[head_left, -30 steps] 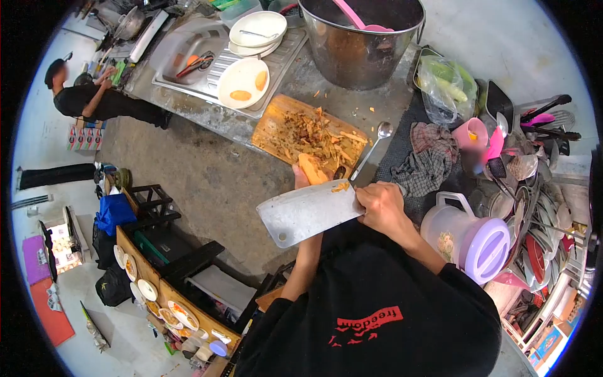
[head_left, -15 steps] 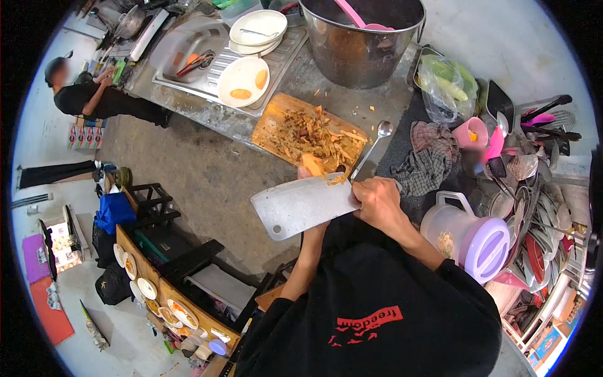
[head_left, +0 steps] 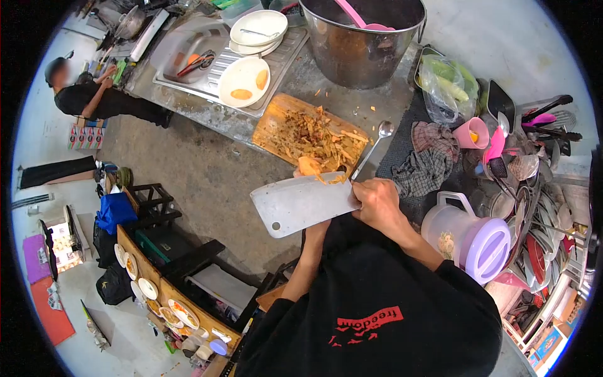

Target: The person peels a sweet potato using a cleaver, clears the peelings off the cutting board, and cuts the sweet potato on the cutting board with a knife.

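Observation:
My right hand (head_left: 380, 204) is closed round the handle of a wide steel cleaver (head_left: 301, 204). The blade points left, with a hole near its far corner. Behind it, my left hand (head_left: 318, 231) is mostly hidden; it grips a peeled orange piece of fruit or vegetable (head_left: 310, 166) that shows above the blade's upper edge. Shreds cling to that edge. Just beyond lies a wooden cutting board (head_left: 269, 129), covered with orange-brown shredded pieces (head_left: 317, 135). A long-handled metal spoon (head_left: 375, 146) rests along the board's right side.
A white plate (head_left: 229, 81) with two orange pieces stands by the sink (head_left: 182, 47). Behind the board is a large metal pot (head_left: 361, 56). Cloths (head_left: 422, 166), a lidded pitcher (head_left: 453, 226) and a pink cup (head_left: 463, 135) are at right. Another person (head_left: 85, 97) stands far left.
The cleaver has shifted very slightly up, and more of the orange piece's rounded end shows above it. Both hands keep their hold.

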The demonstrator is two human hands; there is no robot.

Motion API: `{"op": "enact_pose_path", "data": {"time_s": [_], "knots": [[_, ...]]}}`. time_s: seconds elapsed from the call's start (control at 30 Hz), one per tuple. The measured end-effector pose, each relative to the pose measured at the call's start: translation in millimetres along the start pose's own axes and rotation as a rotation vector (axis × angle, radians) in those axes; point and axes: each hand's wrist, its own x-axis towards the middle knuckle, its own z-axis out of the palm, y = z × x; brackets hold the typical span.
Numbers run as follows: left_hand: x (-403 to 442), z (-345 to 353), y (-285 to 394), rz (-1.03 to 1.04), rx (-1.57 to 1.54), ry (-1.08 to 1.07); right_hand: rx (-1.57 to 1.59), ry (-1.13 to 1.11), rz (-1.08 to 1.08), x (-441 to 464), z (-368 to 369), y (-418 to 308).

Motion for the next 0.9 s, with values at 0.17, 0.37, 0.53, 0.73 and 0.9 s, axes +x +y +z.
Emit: {"op": "enact_pose_path", "data": {"time_s": [0.17,0.37,0.53,0.73,0.9], "knots": [[-7.4,-6.3,-8.1,0.146,0.399,-0.071,-0.031,-0.057,0.060,4.1,-6.4,-5.4],[-21.1,-31.2,-35.8,0.332,0.879,-0.156,-0.023,-0.016,0.037,7.8,-1.4,-6.1],[-22.4,-33.2,-44.4,0.364,0.953,-0.160,-0.019,0.027,0.014,5.0,-1.8,-4.4],[-23.8,-29.0,-41.7,0.350,0.942,-0.142,-0.044,0.019,0.028,1.0,-5.3,3.0],[-28.1,-23.5,-36.9,0.331,0.928,-0.134,-0.069,0.052,-0.002,7.2,-8.3,-1.1]]}}
